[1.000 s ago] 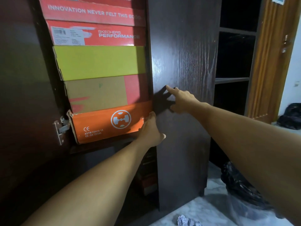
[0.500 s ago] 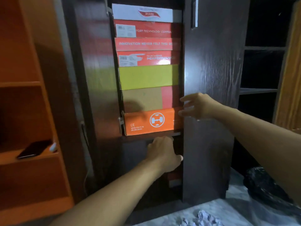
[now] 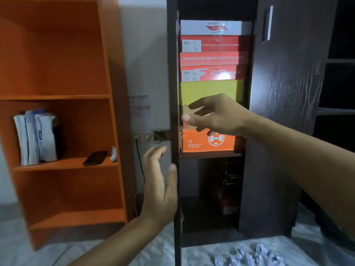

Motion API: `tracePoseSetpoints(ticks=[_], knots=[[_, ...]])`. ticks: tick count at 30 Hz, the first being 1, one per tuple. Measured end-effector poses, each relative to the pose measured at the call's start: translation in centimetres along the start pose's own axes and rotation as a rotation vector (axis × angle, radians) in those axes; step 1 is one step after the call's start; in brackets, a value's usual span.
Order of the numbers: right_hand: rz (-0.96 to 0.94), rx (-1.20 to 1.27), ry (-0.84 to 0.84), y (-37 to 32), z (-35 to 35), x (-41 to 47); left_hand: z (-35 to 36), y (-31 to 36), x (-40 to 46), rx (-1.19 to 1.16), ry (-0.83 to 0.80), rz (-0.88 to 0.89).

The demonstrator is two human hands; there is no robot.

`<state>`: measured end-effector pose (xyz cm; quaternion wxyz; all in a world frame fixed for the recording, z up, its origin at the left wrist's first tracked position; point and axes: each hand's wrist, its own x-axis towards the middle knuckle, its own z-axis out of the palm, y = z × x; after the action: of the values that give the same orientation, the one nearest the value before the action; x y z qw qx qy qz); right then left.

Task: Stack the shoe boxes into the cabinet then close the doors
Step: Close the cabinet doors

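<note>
The door (image 3: 173, 112) edge is touched by the left hand (image 3: 160, 191), fingers straight, thumb against it. The right hand (image 3: 217, 115) is held spread and empty, boxes (image 3: 213, 73) just behind its fingers.

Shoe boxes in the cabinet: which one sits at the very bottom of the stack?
The orange box with the white round logo, resting on the shelf; all others lie above it.

Head camera faces the open cabinet (image 3: 284, 112) closely, tilted slightly downward.

Both arms reach forward, left hand (image 3: 160, 191) upright with fingers straight, right hand (image 3: 217, 116) higher, fingers loosely spread.
</note>
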<state>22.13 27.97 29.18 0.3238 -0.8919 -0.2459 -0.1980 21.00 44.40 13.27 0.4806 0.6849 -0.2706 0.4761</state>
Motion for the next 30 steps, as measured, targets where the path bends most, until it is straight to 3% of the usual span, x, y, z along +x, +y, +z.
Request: tracePoseSetpoints(ticks=[3, 9, 16, 20, 23, 30], knots=[[-0.019, -0.069, 0.011, -0.5, 1.3, 0.0, 0.6, -1.4, 0.2, -0.206, -0.183, -0.268], [-0.012, -0.068, 0.025, 0.7, 1.4, -1.1, 2.2, -3.7, -0.4, -0.297, -0.428, -0.256], [0.173, 0.066, 0.188, 4.9, -2.2, -4.2, 8.4, -6.1, 0.1, 0.144, -0.685, 0.015], [0.283, -0.153, 0.445, 9.3, -3.9, -4.6, 12.7, -7.2, 0.9, 0.462, -0.769, 0.184], [0.348, -0.243, 0.595, 13.0, -4.7, -3.9, 15.8, -8.1, 1.6, 0.576, -0.813, 0.228], [0.548, -0.255, 0.774, 18.9, -4.6, 1.3, 21.6, -10.9, 2.9, 0.739, -0.805, 0.239]])
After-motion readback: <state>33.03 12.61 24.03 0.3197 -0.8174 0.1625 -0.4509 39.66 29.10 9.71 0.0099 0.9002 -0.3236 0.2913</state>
